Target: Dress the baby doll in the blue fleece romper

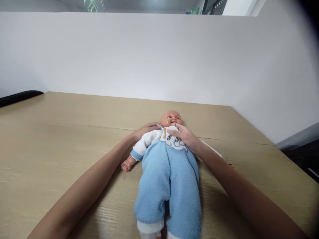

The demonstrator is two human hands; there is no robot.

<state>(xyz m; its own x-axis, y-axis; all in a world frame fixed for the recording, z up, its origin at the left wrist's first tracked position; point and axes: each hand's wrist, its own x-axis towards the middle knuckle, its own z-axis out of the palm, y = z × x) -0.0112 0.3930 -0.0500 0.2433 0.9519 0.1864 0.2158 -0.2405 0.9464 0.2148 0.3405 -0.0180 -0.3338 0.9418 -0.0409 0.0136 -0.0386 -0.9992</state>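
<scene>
A bald baby doll (170, 117) lies on its back on the table, head away from me and feet towards me. It wears a fleecy blue and white romper (157, 176) with an elephant face on the chest. My left hand (148, 128) is closed at the collar beside the doll's neck, its thumb hidden. Across the upper chest, my right hand (184, 134) grips the collar just under the chin, its thumb over the elephant patch. The doll's left arm is mostly hidden behind my right forearm; its right arm (128, 162) rests out to the side.
The wooden table (62, 139) has a seam running across it. A pale wall (139, 56) rises behind and to the right. Dark objects show at the far left edge (22, 96) and right edge (304, 159). Green hangers (91, 5) appear above the wall.
</scene>
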